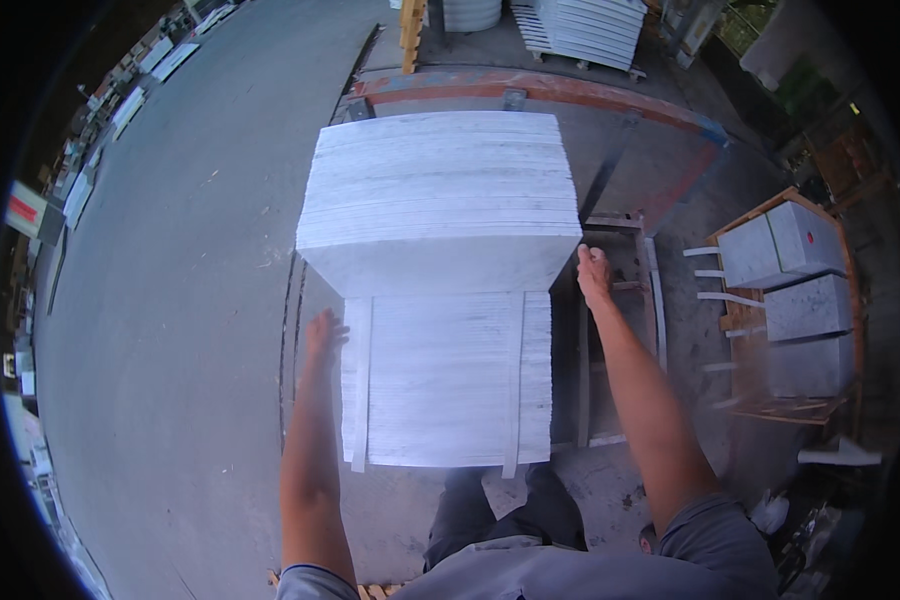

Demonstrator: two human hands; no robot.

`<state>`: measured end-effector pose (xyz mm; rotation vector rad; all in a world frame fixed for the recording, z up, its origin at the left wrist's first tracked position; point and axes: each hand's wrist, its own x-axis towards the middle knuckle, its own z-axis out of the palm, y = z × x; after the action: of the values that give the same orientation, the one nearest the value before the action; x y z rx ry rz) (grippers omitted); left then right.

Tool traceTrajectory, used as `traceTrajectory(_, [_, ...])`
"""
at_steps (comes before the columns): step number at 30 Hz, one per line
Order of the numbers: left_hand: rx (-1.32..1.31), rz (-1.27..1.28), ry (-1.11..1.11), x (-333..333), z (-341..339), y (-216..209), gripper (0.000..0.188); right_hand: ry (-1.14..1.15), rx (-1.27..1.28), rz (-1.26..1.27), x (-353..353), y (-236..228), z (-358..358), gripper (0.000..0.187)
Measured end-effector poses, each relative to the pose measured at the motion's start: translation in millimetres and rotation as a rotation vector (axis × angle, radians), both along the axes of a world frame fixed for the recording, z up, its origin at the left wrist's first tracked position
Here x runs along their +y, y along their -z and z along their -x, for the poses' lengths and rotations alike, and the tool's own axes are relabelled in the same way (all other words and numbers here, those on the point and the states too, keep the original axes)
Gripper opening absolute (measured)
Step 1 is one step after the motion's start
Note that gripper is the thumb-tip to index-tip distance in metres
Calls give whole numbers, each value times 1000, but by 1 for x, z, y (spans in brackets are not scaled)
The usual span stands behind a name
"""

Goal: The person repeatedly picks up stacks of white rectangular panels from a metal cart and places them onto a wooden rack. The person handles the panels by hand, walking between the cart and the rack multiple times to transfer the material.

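In front of me white stone slabs (440, 180) stand on edge in a tall, tightly packed stack, the face of the nearest slab (440, 265) showing. A lower row of thin white slabs (440, 380) sits closer to me, with two pale strips (363, 385) lying across it. My left hand (325, 335) is slightly blurred, fingers apart, beside the left edge of the lower row near one strip. At the right lower corner of the nearest tall slab, my right hand (593, 272) has its fingers curled against the edge.
A red and blue metal frame (540, 86) runs behind the stack. To the right, a wooden crate (815, 408) holds grey-white stone blocks (808, 305). More pale slabs (585, 30) stand on a pallet at the back. Grey concrete floor (190, 300) stretches to the left.
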<state>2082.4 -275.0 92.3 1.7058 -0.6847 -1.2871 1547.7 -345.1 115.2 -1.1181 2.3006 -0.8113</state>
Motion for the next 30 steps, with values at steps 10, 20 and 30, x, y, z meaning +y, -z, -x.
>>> traceTrajectory(10, [-421,230,-87,-139,-48,8,49,28,108,-3,-48,-1,-32,70])
traceTrajectory(20, [-548,235,-169,-169,-50,39,58,46,-26,-16,-49,10,-24,78])
traceTrajectory(30, [-724,158,-147,-154,-34,9,55,74,178,-51,-41,-5,-36,77])
